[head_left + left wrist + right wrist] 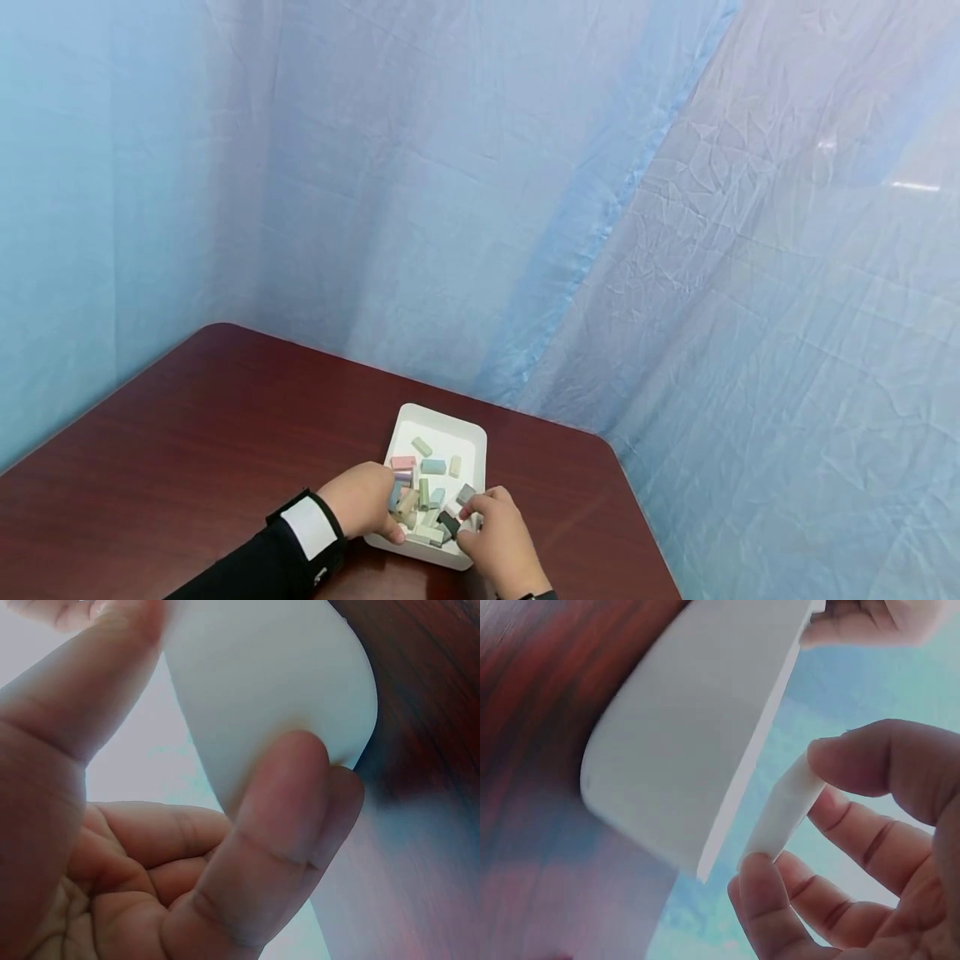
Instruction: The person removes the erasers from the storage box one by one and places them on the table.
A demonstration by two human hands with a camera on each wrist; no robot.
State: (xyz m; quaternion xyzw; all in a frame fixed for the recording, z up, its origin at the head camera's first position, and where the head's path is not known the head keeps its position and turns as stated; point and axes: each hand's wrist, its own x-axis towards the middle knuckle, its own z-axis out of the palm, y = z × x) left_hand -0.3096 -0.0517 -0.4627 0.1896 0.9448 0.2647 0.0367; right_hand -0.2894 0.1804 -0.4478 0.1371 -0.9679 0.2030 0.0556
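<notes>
A white tray (441, 414) sits on the dark red-brown table (187, 433), with several pastel blocks (432, 467) and one dark block (448, 523) in it. My left hand (365, 498) grips the tray's near left corner. In the left wrist view the thumb (292, 817) presses on the tray's outer wall (270, 675). My right hand (498, 533) is at the tray's near right corner. In the right wrist view it pinches a white block (784, 814) between thumb and index finger, just beside the tray wall (682, 750).
Blue wrinkled sheeting (525, 208) hangs close behind the table and along its right side. The table's far corner and right edge (637, 517) run near the tray. A dark sleeve with a white cuff (307, 525) covers the left forearm.
</notes>
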